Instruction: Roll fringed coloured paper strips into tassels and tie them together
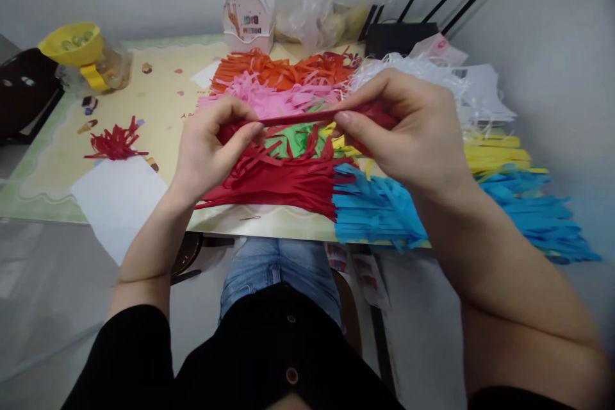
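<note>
A narrow red paper strip (298, 118) stretches level between my two hands above the table. My left hand (217, 141) pinches its left end between thumb and fingers. At the other end, my right hand (398, 122) grips it the same way, with more red paper bunched behind the fingers. Beneath them lies a pile of red fringed paper (283, 179), with green paper strips (300, 141) just behind it. Blue fringed paper (375, 205) spreads below my right hand and forearm. Pink paper strips (269, 96) and orange paper strips (283, 70) lie farther back.
A small red tuft (115, 141) sits behind a white sheet (118, 198) overhanging the table's front edge at left. Yellow strips (500, 152) and white shreds (379, 70) lie at right. A yellow bowl (72, 45), a pink-white container (248, 16) and a plastic bag (321, 13) stand at the back.
</note>
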A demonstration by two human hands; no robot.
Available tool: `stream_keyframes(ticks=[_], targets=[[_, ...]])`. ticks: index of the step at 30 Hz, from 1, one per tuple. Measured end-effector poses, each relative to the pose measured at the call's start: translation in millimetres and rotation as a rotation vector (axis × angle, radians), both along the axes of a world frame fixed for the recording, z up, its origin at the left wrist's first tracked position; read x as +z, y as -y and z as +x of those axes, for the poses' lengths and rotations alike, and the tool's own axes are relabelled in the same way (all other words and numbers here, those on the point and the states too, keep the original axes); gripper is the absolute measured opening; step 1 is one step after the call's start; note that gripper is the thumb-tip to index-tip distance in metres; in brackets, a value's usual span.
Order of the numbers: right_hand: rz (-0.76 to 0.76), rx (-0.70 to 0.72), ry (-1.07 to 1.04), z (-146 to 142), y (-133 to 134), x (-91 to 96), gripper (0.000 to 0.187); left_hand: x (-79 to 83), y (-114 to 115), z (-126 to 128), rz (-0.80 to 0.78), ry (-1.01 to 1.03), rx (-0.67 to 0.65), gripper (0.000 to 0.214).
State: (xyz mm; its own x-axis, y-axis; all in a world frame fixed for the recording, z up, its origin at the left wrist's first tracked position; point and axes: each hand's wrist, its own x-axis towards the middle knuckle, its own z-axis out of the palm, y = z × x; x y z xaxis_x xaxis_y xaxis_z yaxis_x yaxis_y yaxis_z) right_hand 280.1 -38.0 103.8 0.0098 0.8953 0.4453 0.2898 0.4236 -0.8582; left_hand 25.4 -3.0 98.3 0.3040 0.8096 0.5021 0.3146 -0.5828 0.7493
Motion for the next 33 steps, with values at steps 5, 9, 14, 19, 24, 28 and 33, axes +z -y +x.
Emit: stream_keyframes(ticks=[5, 9, 14, 19, 24, 28, 33], targets=[[-0.135, 0.135, -0.267, -5, 1, 0.4, 0.015, -4.8, -5, 0, -0.157, 0.158, -0.134, 0.027], [-0.154, 0.210, -0.401, -5, 2, 0.6, 0.023, -4.9, -8, -3, -0.217, 0.202, -0.147, 0.019], [-0.200, 0.299, -0.403, -2, 0, 4.0, 0.026, -2.2, -7, -2, -0.300, 0.296, -0.173, 0.017], [-0.205, 0.338, -0.484, -3, -4, -2.0, 0.019, -11.8, -3, 2, -0.304, 0.375, -0.240, 0.027], [0.049, 0.246, -0.175, 1, 1, -6.6, 0.026, -8.4, -2, -9, -0.280, 0.195, -0.308, 0.024], [0.338, 0.265, 0.302, 5, 6, 2.1, 0.029, 16.6, -9, -9, -0.161, -0.150, -0.372, 0.021], [0.490, 0.353, 0.514, 10, 8, 5.7, 0.021, 21.5, -18, 7, -0.096, -0.301, -0.448, 0.020]])
